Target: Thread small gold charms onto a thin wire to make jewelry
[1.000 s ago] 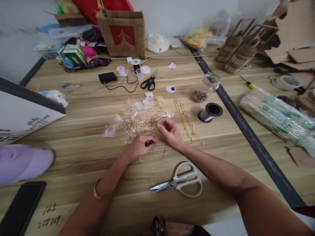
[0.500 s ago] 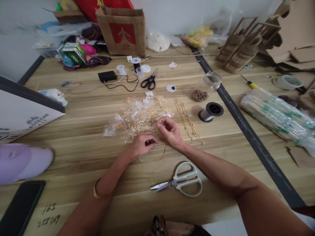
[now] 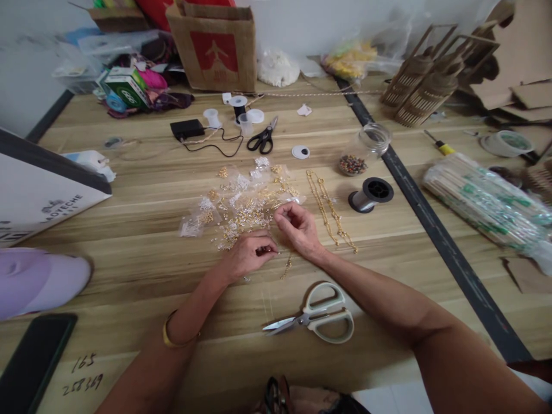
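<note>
My left hand (image 3: pixel 248 254) rests on the wooden table (image 3: pixel 129 270) with its fingers curled in a pinch on something too small to make out. Just to its right, my right hand (image 3: pixel 299 229) is also pinched shut over a tiny piece I cannot name. Both hands sit at the near edge of a scatter of small gold and silver jewellery findings in clear bags (image 3: pixel 241 204). A short gold chain piece (image 3: pixel 286 267) lies between the wrists. Two long gold chains (image 3: pixel 328 210) lie to the right of my right hand.
White-handled scissors (image 3: pixel 317 316) lie near my right forearm. A spool of wire (image 3: pixel 370 194), a jar of coloured beads (image 3: pixel 364 152), black scissors (image 3: pixel 262 138) and a paper bag (image 3: pixel 215 49) stand further back. A phone (image 3: pixel 34 359) and a cap (image 3: pixel 38 282) lie at left.
The view has tilted slightly. Both hands stay in place, fingers working only a little.
</note>
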